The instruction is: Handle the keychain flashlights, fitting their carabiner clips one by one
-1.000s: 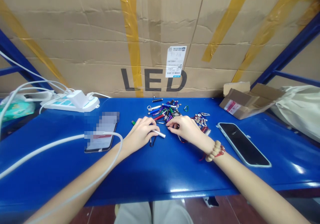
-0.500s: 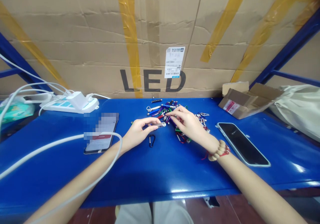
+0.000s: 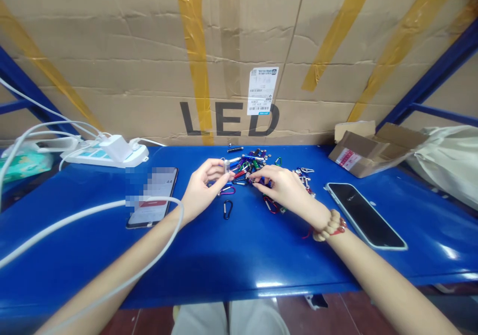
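My left hand [image 3: 203, 188] is raised a little above the blue table [image 3: 239, 255] and pinches a small silver flashlight [image 3: 226, 166] held upright. My right hand [image 3: 282, 185], with a bead bracelet at the wrist, has its fingertips pinched on a small part [image 3: 249, 179] at the near edge of a pile of coloured mini flashlights and carabiners [image 3: 257, 163]. A black carabiner [image 3: 227, 209] lies on the table just below my hands.
A phone [image 3: 151, 198] with a white cable lies to the left, and a dark phone [image 3: 364, 215] lies to the right. A white power strip [image 3: 108, 153] sits at the back left. An open cardboard box [image 3: 369, 151] and a big LED carton [image 3: 231, 61] stand behind.
My left hand lifted the silver flashlight off the table and turned it from lying flat to upright. My right hand moved from the pile toward the left hand.
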A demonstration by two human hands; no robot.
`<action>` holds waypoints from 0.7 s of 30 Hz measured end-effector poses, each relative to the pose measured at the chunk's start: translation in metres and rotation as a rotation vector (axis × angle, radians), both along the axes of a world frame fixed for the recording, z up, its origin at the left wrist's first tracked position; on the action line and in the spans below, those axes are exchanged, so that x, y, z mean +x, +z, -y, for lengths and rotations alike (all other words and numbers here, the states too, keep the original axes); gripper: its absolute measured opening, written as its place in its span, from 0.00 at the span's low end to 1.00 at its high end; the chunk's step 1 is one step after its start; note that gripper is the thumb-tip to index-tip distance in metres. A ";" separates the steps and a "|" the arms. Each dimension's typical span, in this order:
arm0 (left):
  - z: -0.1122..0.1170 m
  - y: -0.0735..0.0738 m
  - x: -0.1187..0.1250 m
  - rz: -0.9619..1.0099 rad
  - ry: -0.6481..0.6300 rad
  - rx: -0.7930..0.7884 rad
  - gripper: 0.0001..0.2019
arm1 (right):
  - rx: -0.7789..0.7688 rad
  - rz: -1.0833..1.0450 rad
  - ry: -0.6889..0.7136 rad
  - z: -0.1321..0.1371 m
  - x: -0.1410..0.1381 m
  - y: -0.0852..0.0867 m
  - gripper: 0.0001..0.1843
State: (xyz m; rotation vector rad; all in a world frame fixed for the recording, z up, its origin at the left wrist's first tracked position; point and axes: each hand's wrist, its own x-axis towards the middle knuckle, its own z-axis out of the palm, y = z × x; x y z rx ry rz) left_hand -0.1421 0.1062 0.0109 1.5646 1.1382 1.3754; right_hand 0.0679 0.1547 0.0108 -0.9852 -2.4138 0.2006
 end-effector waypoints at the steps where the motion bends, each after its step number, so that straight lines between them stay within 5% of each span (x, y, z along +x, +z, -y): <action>1: -0.001 0.001 -0.001 0.026 0.033 0.003 0.14 | -0.005 -0.002 -0.002 -0.001 0.001 0.000 0.10; 8: -0.004 0.008 -0.010 0.088 0.246 0.086 0.15 | -0.085 0.114 0.001 0.002 -0.002 -0.001 0.07; 21: 0.001 0.011 -0.005 0.105 0.224 0.050 0.18 | 0.098 0.126 -0.034 -0.001 0.000 0.002 0.11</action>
